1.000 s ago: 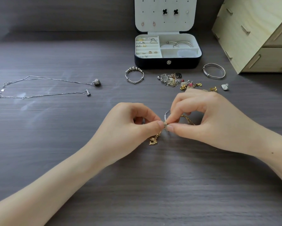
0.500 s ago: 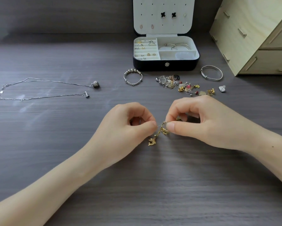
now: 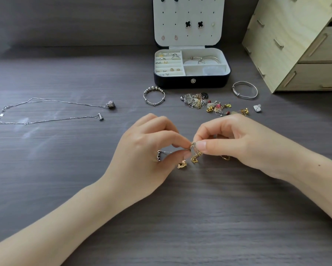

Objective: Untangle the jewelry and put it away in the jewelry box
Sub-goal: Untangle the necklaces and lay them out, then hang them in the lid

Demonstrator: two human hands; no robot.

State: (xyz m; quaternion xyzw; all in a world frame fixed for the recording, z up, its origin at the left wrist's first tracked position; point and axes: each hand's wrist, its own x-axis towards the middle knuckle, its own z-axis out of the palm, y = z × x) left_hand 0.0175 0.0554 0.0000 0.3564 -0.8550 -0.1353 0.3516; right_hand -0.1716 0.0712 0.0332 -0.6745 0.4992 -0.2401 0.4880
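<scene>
While two silver necklaces [image 3: 111, 105] lie aside, left hand [image 3: 148, 148] and right hand [image 3: 238, 143] each pinch one chain tangle [image 3: 195, 159].

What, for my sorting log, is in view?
Black white-lined jewelry box: 1, black, open, far centre.
Silver pendant necklaces: 2, silver, far left.
Beaded silver bangle: 1, silver, left of box front.
Plain silver bangle: 1, silver, right of box front.
Tangled jewelry pile: 1, silver, gold, red, before box.
Pale wooden drawer cabinet: 1, beige, far right.
Gold charm chain: 1, gold, pinched between hands.
Left hand, right hand: 2, pinching that chain.
</scene>
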